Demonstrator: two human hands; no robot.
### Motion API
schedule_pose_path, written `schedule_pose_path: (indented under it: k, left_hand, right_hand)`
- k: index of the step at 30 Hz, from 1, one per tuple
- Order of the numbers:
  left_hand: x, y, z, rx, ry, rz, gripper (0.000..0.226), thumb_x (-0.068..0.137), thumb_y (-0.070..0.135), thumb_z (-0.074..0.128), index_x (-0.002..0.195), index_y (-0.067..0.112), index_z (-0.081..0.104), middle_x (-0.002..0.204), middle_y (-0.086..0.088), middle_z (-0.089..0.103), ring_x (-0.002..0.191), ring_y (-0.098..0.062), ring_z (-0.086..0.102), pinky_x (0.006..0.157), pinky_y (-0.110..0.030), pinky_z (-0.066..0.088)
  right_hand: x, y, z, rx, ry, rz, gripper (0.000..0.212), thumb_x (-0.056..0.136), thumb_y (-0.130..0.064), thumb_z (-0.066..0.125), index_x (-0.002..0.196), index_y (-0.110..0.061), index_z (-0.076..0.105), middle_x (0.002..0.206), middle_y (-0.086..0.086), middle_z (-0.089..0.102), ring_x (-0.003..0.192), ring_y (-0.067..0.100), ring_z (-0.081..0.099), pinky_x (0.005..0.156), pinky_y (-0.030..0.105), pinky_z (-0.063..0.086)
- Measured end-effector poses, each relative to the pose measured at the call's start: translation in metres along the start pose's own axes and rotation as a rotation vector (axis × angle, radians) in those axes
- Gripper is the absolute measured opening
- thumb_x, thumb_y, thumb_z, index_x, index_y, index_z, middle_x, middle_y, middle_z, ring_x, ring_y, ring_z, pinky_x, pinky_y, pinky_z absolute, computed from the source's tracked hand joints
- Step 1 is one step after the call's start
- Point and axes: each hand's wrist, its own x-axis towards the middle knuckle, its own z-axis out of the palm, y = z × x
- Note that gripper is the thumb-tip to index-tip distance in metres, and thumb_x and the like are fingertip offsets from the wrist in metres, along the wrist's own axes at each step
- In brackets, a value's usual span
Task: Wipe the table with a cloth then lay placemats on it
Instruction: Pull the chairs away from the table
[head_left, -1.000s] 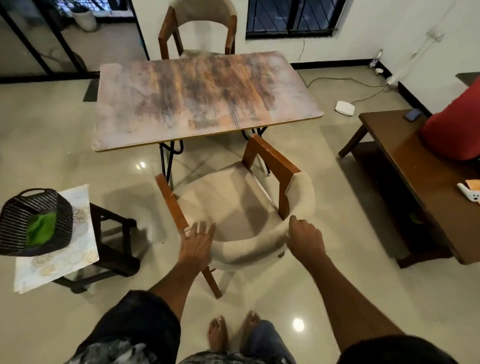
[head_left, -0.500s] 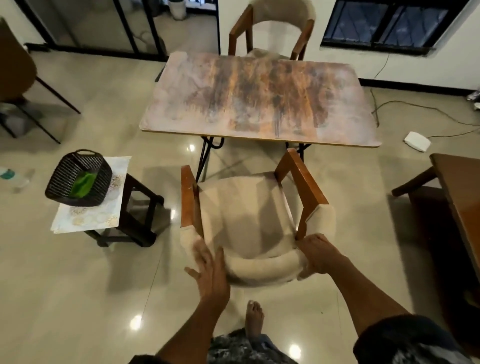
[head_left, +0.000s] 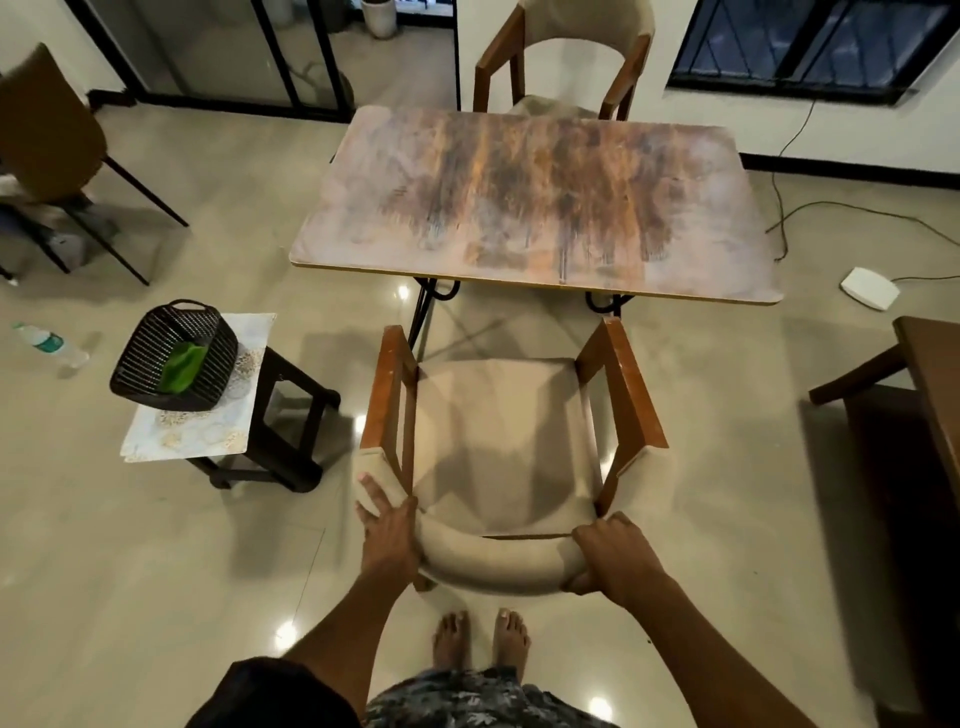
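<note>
Glossy beige floor tiles (head_left: 156, 545) spread under a worn wooden worktop (head_left: 535, 208), bare on top. Head view: the left hand (head_left: 387, 530) lies flat, fingers straight, against the padded back of a chair (head_left: 498, 457); the right hand (head_left: 613, 558) curls its grip round that backrest. A green cloth (head_left: 182, 364) sits in a black basket (head_left: 156, 379) on a patterned placemat (head_left: 192, 431) (atop a dark stool (head_left: 291, 415)), well left of the worktop.

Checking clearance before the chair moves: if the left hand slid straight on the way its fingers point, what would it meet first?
Probably the chair's wooden left armrest; the left hand lies flat on the padded back, fingers pointing toward it.
</note>
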Motion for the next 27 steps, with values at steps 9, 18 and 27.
schedule_pose_path:
  k: [9, 18, 27]
  left_hand:
    - [0.018, 0.023, -0.015, -0.143, 0.036, -0.045, 0.097, 0.106, 0.052, 0.051, 0.148, 0.06, -0.036, 0.177, -0.006, -0.008, 0.148, -0.051, 0.036, 0.117, -0.067, 0.041]
    - [0.006, 0.028, -0.022, 0.361, 0.0, 0.053, 0.132, 0.087, 0.022, 0.086, 0.166, 0.03, -0.019, 0.166, -0.013, -0.042, 0.161, -0.046, -0.016, 0.128, -0.067, 0.018]
    - [-0.018, 0.029, -0.004, 0.02, 0.123, 0.093, 0.089, 0.1, 0.07, 0.045, 0.167, 0.045, -0.008, 0.164, -0.012, 0.033, 0.142, -0.046, 0.045, 0.099, -0.068, 0.053]
  right_hand:
    - [0.004, -0.011, -0.015, 0.057, -0.041, 0.003, 0.058, 0.094, -0.053, 0.076, 0.136, -0.016, 0.062, 0.138, 0.01, 0.068, 0.125, 0.031, 0.064, 0.111, 0.037, 0.043]
    - [0.011, -0.007, 0.034, 0.077, 0.22, 0.147, 0.107, 0.036, -0.073, 0.099, 0.122, -0.012, 0.077, 0.133, 0.017, 0.073, 0.13, 0.043, 0.068, 0.104, 0.064, 0.054]
    - [0.017, -0.005, 0.05, 0.18, 0.198, 0.195, 0.105, 0.024, -0.073, 0.1, 0.115, -0.025, 0.08, 0.134, 0.017, 0.072, 0.133, 0.046, 0.061, 0.094, 0.08, 0.048]
